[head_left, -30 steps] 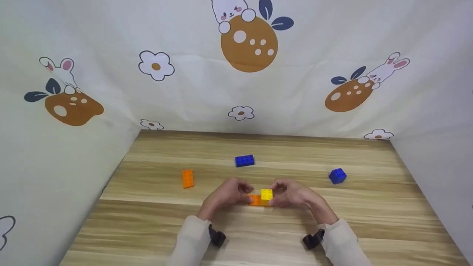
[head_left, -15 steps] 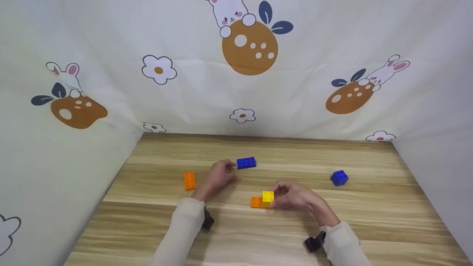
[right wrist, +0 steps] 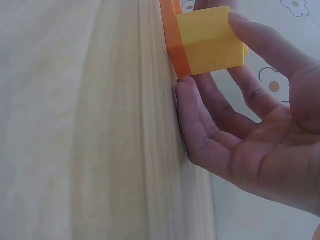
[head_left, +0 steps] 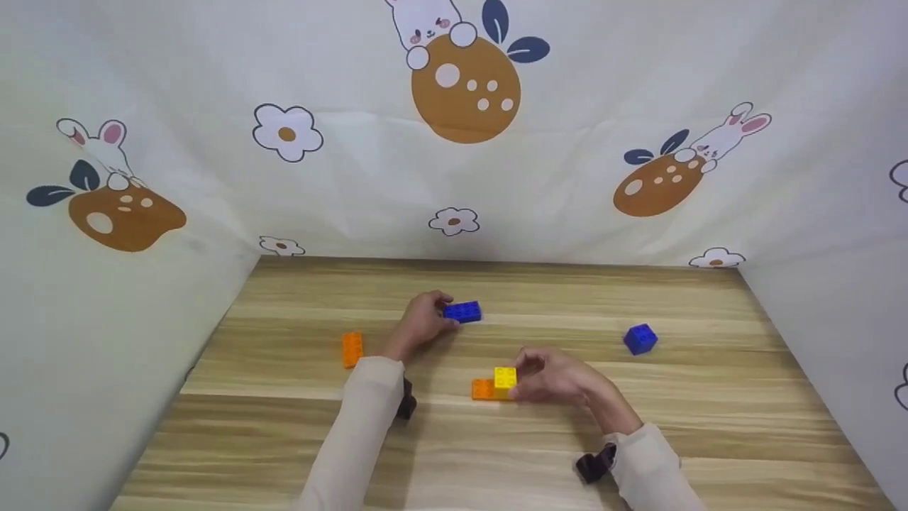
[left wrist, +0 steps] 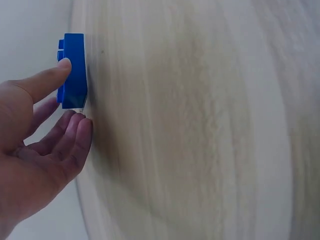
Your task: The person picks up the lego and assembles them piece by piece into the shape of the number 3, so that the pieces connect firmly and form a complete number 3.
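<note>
In the head view my left hand [head_left: 423, 318] is at the near-left end of a long blue toy brick [head_left: 462, 312] lying on the table. The left wrist view has the thumb on the side of this blue brick [left wrist: 75, 70], the index finger partly hidden behind it and the other fingers curled below. A square yellow brick [head_left: 505, 381] sits on the right end of a flat orange brick [head_left: 482, 389]. My right hand [head_left: 557, 376] holds the yellow brick [right wrist: 210, 42] between thumb and fingers; its lower fingertips lie beside the orange brick's end [right wrist: 177, 55].
A second orange brick [head_left: 352, 349] lies left of my left forearm. Farther right stands a small square blue brick [head_left: 640, 339]. Light printed cloth [head_left: 355, 184] rises behind and at both sides of the wooden table [head_left: 284, 419].
My left hand has left the orange brick, moved up and away to the long blue brick, and now pinches its end. The right hand stays at the yellow brick. The head view shifts slightly.
</note>
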{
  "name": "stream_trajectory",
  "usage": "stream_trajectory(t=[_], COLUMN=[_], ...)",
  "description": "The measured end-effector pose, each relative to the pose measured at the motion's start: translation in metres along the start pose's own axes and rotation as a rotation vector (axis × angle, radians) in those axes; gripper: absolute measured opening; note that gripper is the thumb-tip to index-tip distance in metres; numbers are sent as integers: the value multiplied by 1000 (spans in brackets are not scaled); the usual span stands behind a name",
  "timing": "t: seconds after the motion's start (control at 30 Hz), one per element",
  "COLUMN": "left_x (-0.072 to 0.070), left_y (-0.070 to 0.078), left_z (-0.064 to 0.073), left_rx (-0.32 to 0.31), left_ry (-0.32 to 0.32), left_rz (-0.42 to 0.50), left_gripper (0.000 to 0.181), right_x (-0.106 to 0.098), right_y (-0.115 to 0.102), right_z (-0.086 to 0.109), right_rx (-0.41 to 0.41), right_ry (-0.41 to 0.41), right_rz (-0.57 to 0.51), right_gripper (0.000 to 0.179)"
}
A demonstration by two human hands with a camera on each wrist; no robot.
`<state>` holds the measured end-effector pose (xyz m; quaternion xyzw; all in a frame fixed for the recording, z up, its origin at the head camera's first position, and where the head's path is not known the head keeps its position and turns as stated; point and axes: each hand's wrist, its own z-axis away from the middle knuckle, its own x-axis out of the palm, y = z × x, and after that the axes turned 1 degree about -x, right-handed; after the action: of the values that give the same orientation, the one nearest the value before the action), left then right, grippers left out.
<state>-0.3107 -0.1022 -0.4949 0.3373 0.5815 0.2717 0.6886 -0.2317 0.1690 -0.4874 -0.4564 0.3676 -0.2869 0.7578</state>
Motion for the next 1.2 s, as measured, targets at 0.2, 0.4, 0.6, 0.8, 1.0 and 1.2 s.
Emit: stream_trajectory(t=[0.2, 0.4, 0.6, 0.8, 1.0, 1.2], left_x=[2, 0, -4, -8, -11, -4], left_y=[-1, -1, 0, 1, 16, 29], left_z=[1, 4, 10, 20, 36, 54], left_rx=[-10, -47, -44, -5, 9, 44], left_ry=[23, 14, 3, 6, -37, -128], left_rz=[6, 34, 51, 85, 119, 161], left_gripper=[38, 34, 31, 31, 34, 36], right_x=[2, 1, 0, 0, 1, 5], right_y=[-2, -2, 1, 0, -2, -6], right_z=[1, 1, 1, 0, 0, 1], right_rx=[6, 7, -9, -8, 10, -8], right_ry=[5, -4, -1, 21, 49, 68], right_rz=[14, -2, 21, 63, 78, 117], right_gripper=[39, 39, 38, 38, 40, 39])
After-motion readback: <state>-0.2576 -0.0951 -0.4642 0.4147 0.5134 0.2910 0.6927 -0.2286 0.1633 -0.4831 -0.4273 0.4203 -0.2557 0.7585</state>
